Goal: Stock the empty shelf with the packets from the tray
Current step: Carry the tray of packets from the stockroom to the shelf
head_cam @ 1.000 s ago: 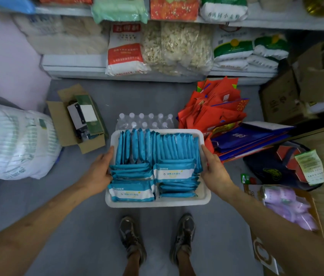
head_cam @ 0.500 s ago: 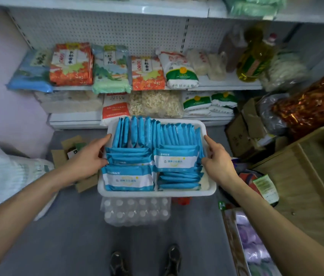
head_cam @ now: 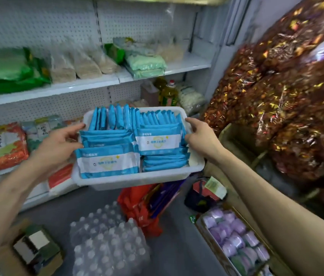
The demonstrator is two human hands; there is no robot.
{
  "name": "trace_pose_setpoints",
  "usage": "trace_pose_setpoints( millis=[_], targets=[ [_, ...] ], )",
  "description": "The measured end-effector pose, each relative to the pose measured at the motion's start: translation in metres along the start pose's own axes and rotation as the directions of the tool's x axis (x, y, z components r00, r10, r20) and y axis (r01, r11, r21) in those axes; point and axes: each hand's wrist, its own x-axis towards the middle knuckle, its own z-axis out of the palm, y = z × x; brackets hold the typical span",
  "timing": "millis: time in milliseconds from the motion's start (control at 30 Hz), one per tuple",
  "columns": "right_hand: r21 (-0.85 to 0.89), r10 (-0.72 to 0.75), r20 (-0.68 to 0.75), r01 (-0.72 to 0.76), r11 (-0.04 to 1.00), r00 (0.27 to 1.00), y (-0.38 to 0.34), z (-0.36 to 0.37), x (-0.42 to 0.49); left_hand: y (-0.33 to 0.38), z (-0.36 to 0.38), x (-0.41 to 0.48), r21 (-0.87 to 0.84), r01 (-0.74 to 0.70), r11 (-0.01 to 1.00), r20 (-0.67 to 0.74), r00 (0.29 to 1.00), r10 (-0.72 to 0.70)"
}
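Note:
A white plastic tray (head_cam: 129, 181) is held up in the air at chest height, in front of the white pegboard shelves (head_cam: 89, 85). It is packed with several blue-and-white packets (head_cam: 108, 161), some lying flat at the front, others standing on edge at the back. My left hand (head_cam: 57, 146) grips the tray's left rim. My right hand (head_cam: 202, 136) grips its right rim. The shelves in view hold bags of food; no bare shelf board shows in this view.
On the grey floor below stand a shrink-wrapped pack of water bottles (head_cam: 107, 244), red and purple bags (head_cam: 147, 202), a small open cardboard box (head_cam: 35, 250) and a box of purple packets (head_cam: 235, 238). Large red-gold foil sacks (head_cam: 280, 96) are piled at the right.
Both hands have lifted the tray from the floor up to shelf height. My view has risen from the floor to the shelves and turned right.

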Motion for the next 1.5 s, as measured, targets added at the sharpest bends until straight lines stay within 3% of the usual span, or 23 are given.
trace_pose_setpoints(
  millis=[300, 500, 733, 967, 1167, 1500],
  targets=[
    [0.156, 0.225, -0.305, -0.184, 0.970, 0.926, 0.054, -0.100, -0.099, 0.096, 0.094, 0.005, -0.163, -0.164, 0.973, 0.243, 0.949, 0.201],
    [0.228, 0.431, -0.495, -0.365, 0.902, 0.754, 0.122, -0.162, -0.203, 0.163, 0.215, -0.013, -0.160, -0.284, 0.945, 0.470, 0.820, 0.326],
    [0.357, 0.613, -0.632, -0.524, 0.773, 0.474, 0.212, -0.227, -0.338, 0.244, 0.389, -0.074, -0.213, -0.439, 0.873, 0.719, 0.534, 0.444],
    [0.504, 0.701, -0.689, -0.573, 0.646, 0.184, 0.284, -0.291, -0.462, 0.330, 0.554, -0.179, -0.276, -0.506, 0.817, 0.862, 0.245, 0.443],
    [0.580, 0.697, -0.715, -0.593, 0.559, -0.043, 0.323, -0.338, -0.561, 0.389, 0.672, -0.282, -0.367, -0.531, 0.764, 0.892, 0.031, 0.451],
    [0.761, 0.648, -0.616, -0.552, 0.341, -0.449, 0.333, -0.357, -0.691, 0.456, 0.811, -0.458, -0.556, -0.495, 0.667, 0.827, -0.412, 0.383]
  ],
)
